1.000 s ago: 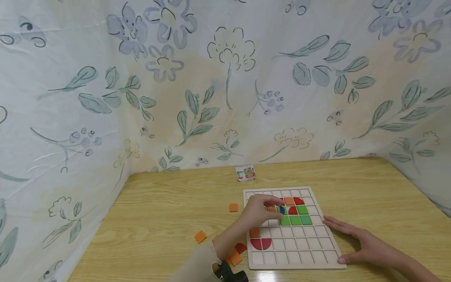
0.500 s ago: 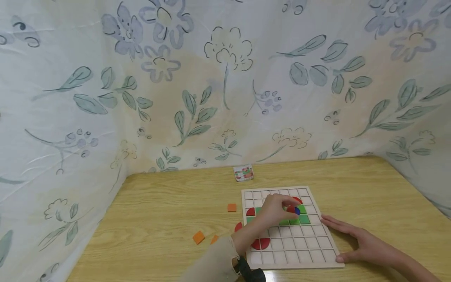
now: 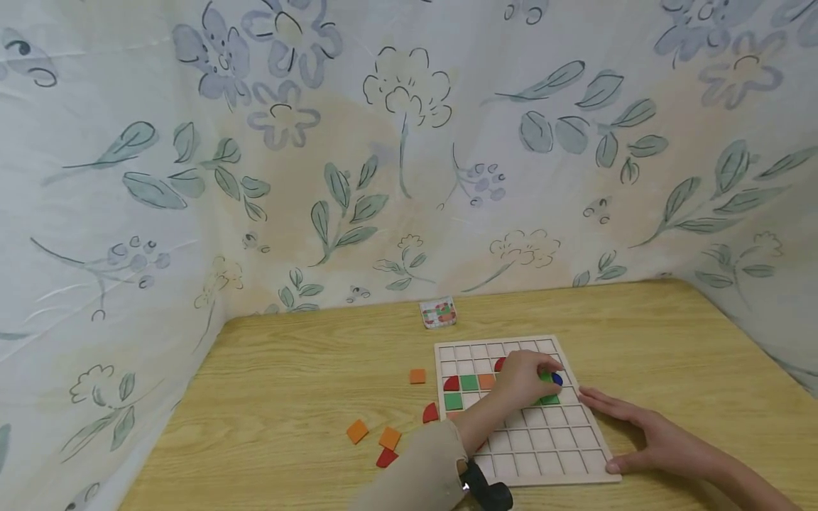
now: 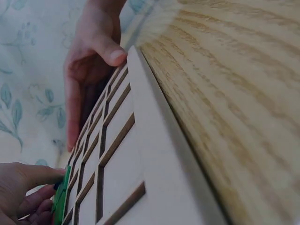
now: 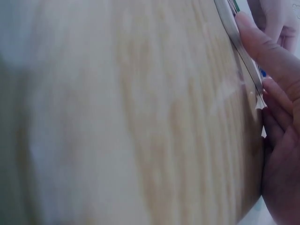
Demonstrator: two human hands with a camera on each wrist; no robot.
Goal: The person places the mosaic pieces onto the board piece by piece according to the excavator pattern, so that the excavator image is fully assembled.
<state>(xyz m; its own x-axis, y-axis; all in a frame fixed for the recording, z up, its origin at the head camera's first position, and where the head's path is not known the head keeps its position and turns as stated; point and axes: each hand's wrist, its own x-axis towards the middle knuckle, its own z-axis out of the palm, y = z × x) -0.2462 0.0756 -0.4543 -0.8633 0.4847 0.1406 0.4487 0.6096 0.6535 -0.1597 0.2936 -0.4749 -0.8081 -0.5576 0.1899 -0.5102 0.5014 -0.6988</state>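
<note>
My left hand (image 3: pixel 525 380) reaches across the wooden grid board (image 3: pixel 546 443) and pinches a small rounded blue piece (image 3: pixel 558 380) between thumb and fingers, over the board's right side. Green tiles (image 4: pixel 60 199) lie under the fingers, seen edge-on in the left wrist view. Red quarter-round tiles (image 3: pixel 451 384), green square tiles (image 3: pixel 453 402) and an orange tile (image 3: pixel 487 382) sit in the grid's cells; the left hand and forearm hide others. Along the board's right edge, my right hand (image 3: pixel 658 441) rests with fingers extended, its thumb (image 5: pixel 255 37) at the near corner.
Loose orange tiles (image 3: pixel 358 431) and red tiles (image 3: pixel 430 412) lie on the wood-grain table (image 3: pixel 287 383) left of the board. A small pattern card (image 3: pixel 438 313) lies behind it. Floral cloth (image 3: pixel 345 213) hangs around the back and sides.
My left hand has moved rightward over the board with the blue piece, from the middle columns to the right side, uncovering tiles on the left. The right hand stays at the board's edge.
</note>
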